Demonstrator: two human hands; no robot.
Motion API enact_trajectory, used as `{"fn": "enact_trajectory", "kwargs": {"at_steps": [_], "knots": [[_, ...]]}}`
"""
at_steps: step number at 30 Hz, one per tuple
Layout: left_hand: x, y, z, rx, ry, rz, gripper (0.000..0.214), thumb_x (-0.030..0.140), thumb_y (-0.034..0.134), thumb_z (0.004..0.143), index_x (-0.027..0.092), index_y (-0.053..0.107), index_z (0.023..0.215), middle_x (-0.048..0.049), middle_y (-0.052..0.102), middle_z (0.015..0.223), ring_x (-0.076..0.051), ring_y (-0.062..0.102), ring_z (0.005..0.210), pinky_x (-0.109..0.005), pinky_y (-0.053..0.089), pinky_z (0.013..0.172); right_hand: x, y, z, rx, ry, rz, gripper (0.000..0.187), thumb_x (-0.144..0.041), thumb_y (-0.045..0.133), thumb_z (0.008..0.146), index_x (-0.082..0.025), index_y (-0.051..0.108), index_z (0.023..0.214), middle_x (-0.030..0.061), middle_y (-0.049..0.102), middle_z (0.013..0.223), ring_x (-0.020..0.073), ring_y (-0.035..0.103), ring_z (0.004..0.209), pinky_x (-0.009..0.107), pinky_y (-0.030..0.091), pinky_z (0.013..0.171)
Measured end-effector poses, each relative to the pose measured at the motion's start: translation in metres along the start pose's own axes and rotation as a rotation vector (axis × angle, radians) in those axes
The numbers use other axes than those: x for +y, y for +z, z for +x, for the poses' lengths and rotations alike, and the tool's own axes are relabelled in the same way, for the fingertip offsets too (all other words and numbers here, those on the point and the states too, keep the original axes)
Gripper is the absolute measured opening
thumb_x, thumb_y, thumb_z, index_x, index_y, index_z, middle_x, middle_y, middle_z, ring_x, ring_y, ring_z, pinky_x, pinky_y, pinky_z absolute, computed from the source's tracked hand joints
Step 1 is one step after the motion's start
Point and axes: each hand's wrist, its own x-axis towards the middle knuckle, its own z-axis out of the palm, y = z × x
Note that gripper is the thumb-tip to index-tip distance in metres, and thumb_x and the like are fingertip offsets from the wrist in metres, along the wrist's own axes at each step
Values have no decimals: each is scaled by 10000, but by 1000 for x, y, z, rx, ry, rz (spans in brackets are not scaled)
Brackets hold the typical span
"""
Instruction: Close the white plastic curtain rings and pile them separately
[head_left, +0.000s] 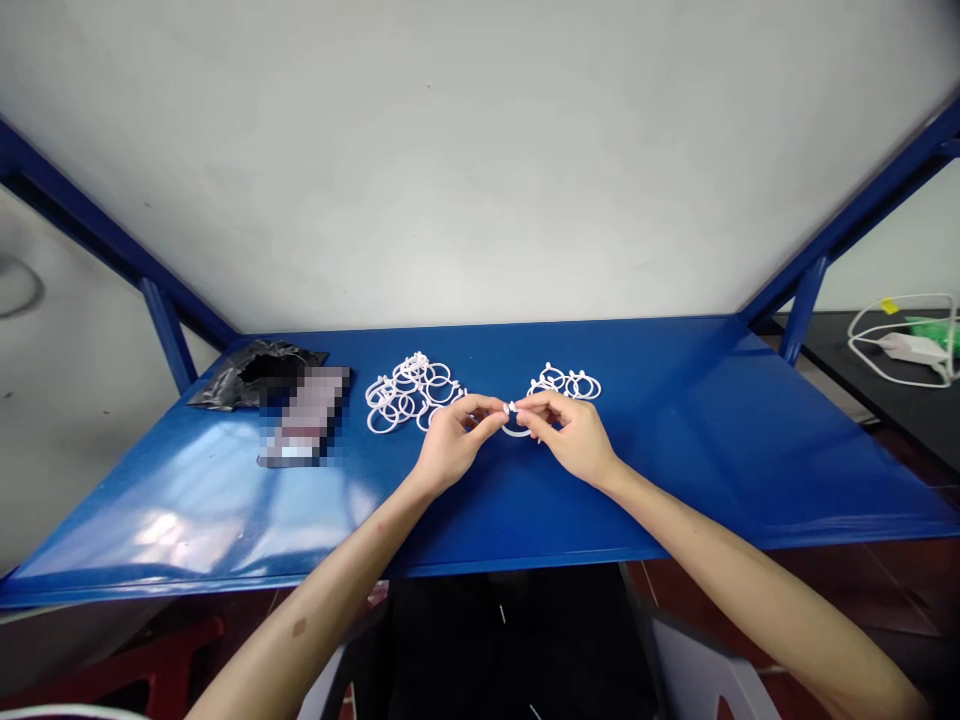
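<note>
Between my two hands is a white plastic ring, like a shower curtain ring, with small knobs where its ends meet. My left hand pinches it near the knobs from the left, thumb against forefinger. From the right, my right hand pinches the other side of the knobs. The fingers cover much of the ring, so I cannot tell whether its ends are joined. A larger pile of similar white rings lies just left of my left hand. Behind my right hand is a smaller group of white rings.
A crumpled black plastic bag and a blurred-out flat object lie on the left of the blue table. Blue metal braces rise at both sides. A white cable is on a dark surface at right.
</note>
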Motion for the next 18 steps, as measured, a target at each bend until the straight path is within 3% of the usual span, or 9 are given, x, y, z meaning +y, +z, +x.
{"fn": "enact_trajectory", "kwargs": {"at_steps": [10, 18], "knots": [[-2, 0, -1, -1, 87, 133, 176, 389, 715, 871, 222, 771, 872, -29, 755, 842, -172, 670, 755, -290, 510, 705, 4, 1, -3, -89, -41, -93, 156, -338, 625, 978, -235, 734, 936, 3, 758, 813, 147, 692, 671, 264, 551, 633], [-6, 6, -10, 46, 381, 298, 105, 284, 670, 933, 217, 731, 880, -25, 734, 830, -163, 643, 776, -290, 513, 728, 9, 2, -10, -94, -364, -328, 192, -238, 537, 1028, -219, 725, 992, 55, 751, 876, 193, 712, 793, 314, 561, 721]]}}
